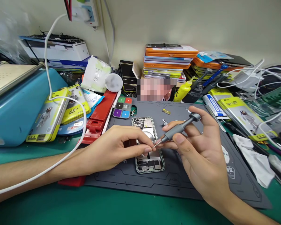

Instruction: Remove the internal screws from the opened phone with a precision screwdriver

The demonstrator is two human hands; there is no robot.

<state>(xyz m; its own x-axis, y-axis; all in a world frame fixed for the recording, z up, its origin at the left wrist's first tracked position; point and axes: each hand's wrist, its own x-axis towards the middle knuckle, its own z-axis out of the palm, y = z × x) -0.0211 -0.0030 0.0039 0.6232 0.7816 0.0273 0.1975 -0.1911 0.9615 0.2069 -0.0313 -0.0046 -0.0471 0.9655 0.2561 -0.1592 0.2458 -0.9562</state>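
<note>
My right hand holds a grey precision screwdriver at a slant, its thin tip pointing down and left. A fingertip rests by the cap at its upper end. My left hand is closed in a pinch, thumb and forefinger meeting at the screwdriver's tip. Whatever lies between those fingers is too small to make out. Below both hands an opened smartphone lies on the grey work mat, its inner parts exposed. The left fingers cover its middle.
A coloured screw tray and a small yellow piece lie behind the phone. At left are a red tool, battery boxes and a white cable crossing my left forearm. Orange boxes are stacked behind; more battery boxes lie right.
</note>
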